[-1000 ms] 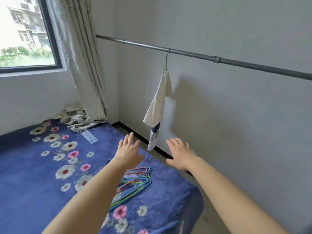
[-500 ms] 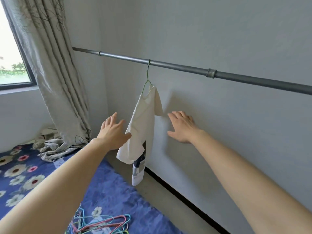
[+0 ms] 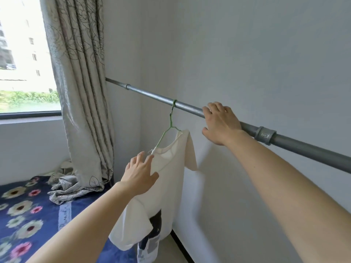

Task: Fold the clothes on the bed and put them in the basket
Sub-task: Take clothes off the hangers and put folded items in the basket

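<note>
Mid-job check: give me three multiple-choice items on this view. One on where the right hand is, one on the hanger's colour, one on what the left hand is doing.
1. Where is the right hand?
A. on the curtain
B. over the rail, just right of the hanger's hook
C. flat on the bed

2. What colour is the hanger?
A. red
B. blue
C. green

3. What is the left hand doing?
A. touching the white T-shirt at its shoulder, fingers spread
B. pulling the hook off the rail
C. clenched in a fist, clear of the shirt

Answers:
1. B: the hand spans the grey rail beside the hook.
2. C: the wire shows green against the wall.
3. A: nearly straight fingers lie on the shoulder by the hanger's end.
</note>
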The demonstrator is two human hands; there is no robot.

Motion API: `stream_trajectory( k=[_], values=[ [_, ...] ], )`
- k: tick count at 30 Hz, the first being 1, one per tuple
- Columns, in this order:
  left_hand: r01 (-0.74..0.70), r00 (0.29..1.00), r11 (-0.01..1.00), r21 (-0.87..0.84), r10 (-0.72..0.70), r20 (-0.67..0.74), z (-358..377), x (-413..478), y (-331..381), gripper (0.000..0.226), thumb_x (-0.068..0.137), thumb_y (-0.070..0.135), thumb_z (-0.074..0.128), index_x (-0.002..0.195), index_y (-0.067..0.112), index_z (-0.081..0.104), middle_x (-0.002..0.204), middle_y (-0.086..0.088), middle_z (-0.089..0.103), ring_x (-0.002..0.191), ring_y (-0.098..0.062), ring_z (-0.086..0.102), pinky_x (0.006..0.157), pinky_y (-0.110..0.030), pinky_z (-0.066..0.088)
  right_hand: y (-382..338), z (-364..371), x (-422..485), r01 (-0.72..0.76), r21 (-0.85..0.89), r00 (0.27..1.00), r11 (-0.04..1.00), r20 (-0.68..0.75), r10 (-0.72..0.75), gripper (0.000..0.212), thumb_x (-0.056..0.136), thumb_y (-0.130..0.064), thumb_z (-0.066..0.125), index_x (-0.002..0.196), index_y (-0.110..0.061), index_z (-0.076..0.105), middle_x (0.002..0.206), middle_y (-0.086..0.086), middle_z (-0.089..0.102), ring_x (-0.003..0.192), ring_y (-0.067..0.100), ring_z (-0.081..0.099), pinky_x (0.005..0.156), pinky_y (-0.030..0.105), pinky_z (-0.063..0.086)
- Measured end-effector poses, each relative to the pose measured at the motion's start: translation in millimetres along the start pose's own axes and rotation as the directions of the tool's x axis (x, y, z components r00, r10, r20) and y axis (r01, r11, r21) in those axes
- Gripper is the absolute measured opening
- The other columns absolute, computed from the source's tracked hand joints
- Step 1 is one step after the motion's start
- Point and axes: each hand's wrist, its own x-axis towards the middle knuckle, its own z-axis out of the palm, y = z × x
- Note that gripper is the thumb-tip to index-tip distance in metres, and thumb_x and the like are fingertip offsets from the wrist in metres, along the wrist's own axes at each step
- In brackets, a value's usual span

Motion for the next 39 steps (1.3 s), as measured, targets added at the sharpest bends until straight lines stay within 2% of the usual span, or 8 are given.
stream_trajectory(
  k=[4, 12, 16, 23, 31, 33, 35, 39],
  values=[
    [0.117, 0.993, 0.989, -0.088, -0.119, -0.018, 2.1, 24.8, -4.3, 0.06, 0.094, 0.038, 0.048, 0.147, 0.025, 0.022, 0.145, -0.005, 0.032, 0.125, -0.031, 0.038, 0.095, -0.04, 0.042, -6.1, 3.5, 32.4, -0.084, 0.097, 0.992, 0.992, 0.098, 0.074, 0.037, 0.095, -0.032, 0.05, 0.125, -0.011, 0.042, 0.101, 0.006, 0.053, 0.086, 0.026, 0.052, 0.068, 0.033, 0.037],
    [0.262, 0.946, 0.908, -0.328, -0.308, -0.099, 21.2, 60.4, 0.9, 0.025, 0.099, 0.036, 0.042, 0.117, 0.018, 0.047, 0.104, -0.006, 0.06, 0.096, -0.03, 0.055, 0.07, -0.033, 0.038, -19.8, 26.2, 45.9, -0.23, -0.06, 0.971, 0.971, -0.081, 0.225, 0.011, 0.098, -0.015, 0.044, 0.105, -0.009, 0.049, 0.084, 0.002, 0.057, 0.065, 0.016, 0.046, 0.053, 0.028, 0.034],
    [0.193, 0.932, 0.899, -0.393, -0.293, -0.215, 26.3, 59.2, 10.0, 0.028, 0.102, 0.035, 0.039, 0.08, 0.018, 0.039, 0.07, 0.002, 0.052, 0.068, -0.026, 0.048, 0.055, -0.033, 0.034, -21.2, 26.5, 46.7, -0.252, -0.071, 0.965, 0.965, -0.089, 0.246, 0.008, 0.097, -0.016, 0.045, 0.102, -0.01, 0.049, 0.075, 0.001, 0.044, 0.063, 0.015, 0.045, 0.051, 0.027, 0.032],
    [0.101, 0.911, 0.902, -0.42, -0.254, -0.326, -17.6, 60.4, 11.8, 0.031, 0.099, 0.035, 0.045, 0.073, 0.02, 0.043, 0.068, 0.004, 0.053, 0.069, -0.028, 0.048, 0.056, -0.032, 0.032, -20.9, 27.4, 45.8, -0.282, -0.1, 0.958, 0.954, -0.091, 0.273, 0.009, 0.095, -0.016, 0.047, 0.102, -0.011, 0.049, 0.079, 0.0, 0.054, 0.063, 0.016, 0.045, 0.044, 0.027, 0.022],
    [-0.016, 0.907, 0.774, -0.633, -0.255, -0.336, -57.5, -15.6, -14.3, 0.01, 0.095, 0.041, 0.056, 0.092, 0.038, 0.065, 0.039, 0.011, 0.042, 0.04, -0.008, 0.034, 0.046, -0.024, 0.031, -24.0, 31.3, 31.6, -0.244, -0.206, 0.969, 0.948, -0.076, 0.233, 0.031, 0.093, -0.027, 0.044, 0.119, -0.009, 0.046, 0.103, 0.003, 0.057, 0.077, 0.017, 0.046, 0.066, 0.028, 0.032],
    [-0.053, 0.906, 0.773, -0.632, -0.228, -0.355, -73.1, -44.1, -29.5, 0.01, 0.094, 0.04, 0.057, 0.09, 0.039, 0.066, 0.041, 0.007, 0.036, 0.041, -0.01, 0.028, 0.045, -0.023, 0.027, -29.8, 28.7, 28.2, -0.245, -0.13, 0.968, 0.961, -0.077, 0.237, 0.042, 0.093, -0.034, 0.044, 0.125, -0.007, 0.045, 0.113, 0.007, 0.056, 0.093, 0.021, 0.052, 0.076, 0.032, 0.036],
    [-0.061, 0.9, 0.782, -0.621, -0.226, -0.372, -85.8, -69.7, -45.4, 0.012, 0.093, 0.041, 0.059, 0.089, 0.037, 0.069, 0.047, 0.004, 0.032, 0.045, -0.012, 0.025, 0.049, -0.027, 0.026, -40.6, 21.8, 23.8, -0.221, 0.153, 0.97, 0.963, -0.069, 0.233, 0.052, 0.091, -0.044, 0.048, 0.128, -0.008, 0.047, 0.126, 0.012, 0.053, 0.114, 0.029, 0.048, 0.097, 0.04, 0.034],
    [-0.057, 0.889, 0.794, -0.605, -0.236, -0.393, -103.4, -113.5, -82.2, 0.012, 0.091, 0.048, 0.06, 0.088, 0.047, 0.072, 0.057, -0.002, 0.053, 0.052, -0.01, 0.039, 0.054, -0.029, 0.039, -113.8, -23.4, -0.7, 0.09, 0.772, 0.993, 0.629, -0.115, -0.002, 0.076, 0.076, -0.067, 0.041, 0.129, -0.014, 0.055, 0.133, 0.002, 0.055, 0.129, 0.022, 0.043, 0.113, 0.044, 0.025]
  ],
)
